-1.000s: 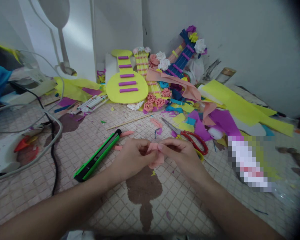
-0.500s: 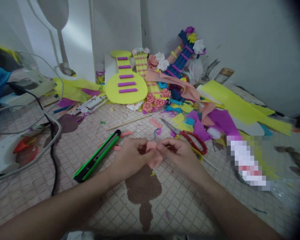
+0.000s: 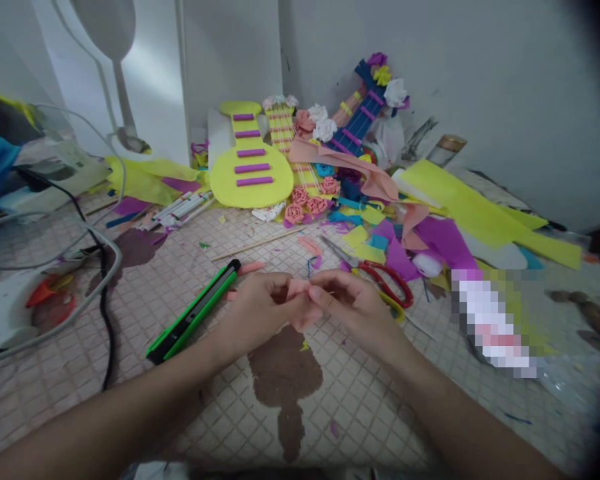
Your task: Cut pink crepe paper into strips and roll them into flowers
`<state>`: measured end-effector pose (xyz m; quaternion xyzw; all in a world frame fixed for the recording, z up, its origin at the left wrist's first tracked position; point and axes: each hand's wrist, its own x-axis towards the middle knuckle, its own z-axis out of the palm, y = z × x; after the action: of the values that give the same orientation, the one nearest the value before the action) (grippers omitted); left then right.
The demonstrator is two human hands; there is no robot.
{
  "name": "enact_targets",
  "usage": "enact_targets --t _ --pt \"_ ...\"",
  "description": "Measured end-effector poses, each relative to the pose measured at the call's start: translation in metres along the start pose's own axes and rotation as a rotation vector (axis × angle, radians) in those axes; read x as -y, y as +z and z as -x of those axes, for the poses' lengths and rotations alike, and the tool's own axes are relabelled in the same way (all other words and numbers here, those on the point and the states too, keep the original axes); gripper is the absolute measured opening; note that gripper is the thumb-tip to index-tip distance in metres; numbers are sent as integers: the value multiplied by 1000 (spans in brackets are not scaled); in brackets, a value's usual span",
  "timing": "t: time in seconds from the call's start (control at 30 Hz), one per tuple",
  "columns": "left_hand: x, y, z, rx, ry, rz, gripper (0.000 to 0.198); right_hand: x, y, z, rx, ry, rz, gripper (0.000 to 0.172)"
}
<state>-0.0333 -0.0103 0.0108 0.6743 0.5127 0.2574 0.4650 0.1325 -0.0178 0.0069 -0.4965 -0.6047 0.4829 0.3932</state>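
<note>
My left hand (image 3: pixel 257 313) and my right hand (image 3: pixel 357 308) meet over the tabletop, both pinched on a small pink foam piece (image 3: pixel 303 303) held between the fingertips. The piece is partly hidden by my fingers. A green utility knife (image 3: pixel 195 312) lies just left of my left hand. Red-handled scissors (image 3: pixel 383 280) lie just beyond my right hand.
Yellow foam guitar (image 3: pixel 250 163) and a blue decorated one (image 3: pixel 363 113) lean at the back wall among pink foam roses (image 3: pixel 305 200). Yellow and purple foam sheets (image 3: pixel 475 213) pile at right. A white glue gun (image 3: pixel 15 307) and cables (image 3: pixel 105 280) lie left. A wooden stick (image 3: pixel 255 245) lies beyond the knife.
Both hands stay together on the pink piece; the fingers have shifted slightly, working it, and the visible pink part has grown smaller.
</note>
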Motion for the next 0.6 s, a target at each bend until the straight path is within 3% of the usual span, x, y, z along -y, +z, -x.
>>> enact_targets --t 0.2,0.33,0.6 --pt "-7 1 2 41 -4 136 23 -2 0 0 -53 60 -85 11" --pt "-7 3 1 -51 69 338 17 -3 0 0 -68 143 -123 15" --pt "-2 4 0 -87 156 328 9 -2 0 1 -46 227 -327 13"
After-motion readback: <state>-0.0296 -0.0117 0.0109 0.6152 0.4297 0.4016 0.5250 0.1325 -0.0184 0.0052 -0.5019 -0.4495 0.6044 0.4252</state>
